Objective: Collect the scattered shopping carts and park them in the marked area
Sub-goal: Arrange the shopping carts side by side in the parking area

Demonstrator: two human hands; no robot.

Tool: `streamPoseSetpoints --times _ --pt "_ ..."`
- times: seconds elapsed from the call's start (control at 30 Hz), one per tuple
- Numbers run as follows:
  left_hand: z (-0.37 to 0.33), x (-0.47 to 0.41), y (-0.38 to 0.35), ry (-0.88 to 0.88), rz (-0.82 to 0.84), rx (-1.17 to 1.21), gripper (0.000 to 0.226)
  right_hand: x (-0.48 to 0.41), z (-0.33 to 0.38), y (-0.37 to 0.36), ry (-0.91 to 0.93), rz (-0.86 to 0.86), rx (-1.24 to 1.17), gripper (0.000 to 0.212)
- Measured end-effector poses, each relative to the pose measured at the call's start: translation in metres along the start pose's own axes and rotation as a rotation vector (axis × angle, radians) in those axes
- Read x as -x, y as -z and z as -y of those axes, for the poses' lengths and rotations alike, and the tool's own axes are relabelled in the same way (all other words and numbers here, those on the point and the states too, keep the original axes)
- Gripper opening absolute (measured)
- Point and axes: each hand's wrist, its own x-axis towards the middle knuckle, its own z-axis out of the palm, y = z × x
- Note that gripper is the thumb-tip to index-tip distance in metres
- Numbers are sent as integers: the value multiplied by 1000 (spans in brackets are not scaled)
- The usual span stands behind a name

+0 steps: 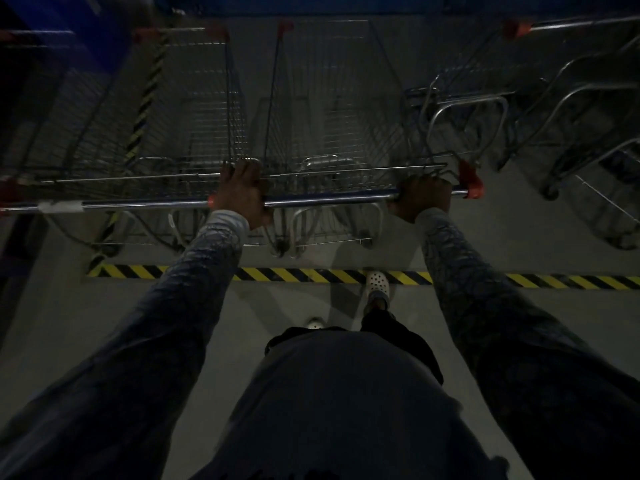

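**Cart at the line, both hands on the bar**

Obs: the wire shopping cart (329, 116) stands dead ahead, its wheels already past the yellow-black hazard tape (277, 274) on the floor (519, 244), so it appears to be inside the marked area. The left hand (242, 195) clenches the handle bar (329, 199) at its left end, with the fingers reaching over towards the basket's rear rim. The right hand (424, 199) is wrapped round the bar just beside the red end cap (471, 183).

Surroundings: a second cart (201, 116) is parked just beside it on the left, the handles nearly in line. A skewed row of nested carts (571, 98) sits close on the right. One white clog (378, 284) is on the tape.

Risks (judgement):
- The left hand lies where the two handles meet, so any sideways drift could pinch it.
- Pushed off-straight, the basket could scrape the left cart or catch the angled frames on the right.
- In the dim light the gaps are hard to read.
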Motion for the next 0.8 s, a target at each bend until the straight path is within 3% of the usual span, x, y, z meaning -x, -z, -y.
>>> streamPoseSetpoints --times 0.27,0.57,0.7,0.8 --pt "0 1 0 13 -3 13 53 5 1 1 19 -8 -5 44" --pt "-2 1 7 57 73 -47 60 8 2 2 16 -23 -30 45" --pt "-44 17 5 -37 -25 -85 63 8 0 2 3 -16 -47 50" --pt "-86 33 0 -116 -141 14 62 8 1 3 -9 -18 -48 52"
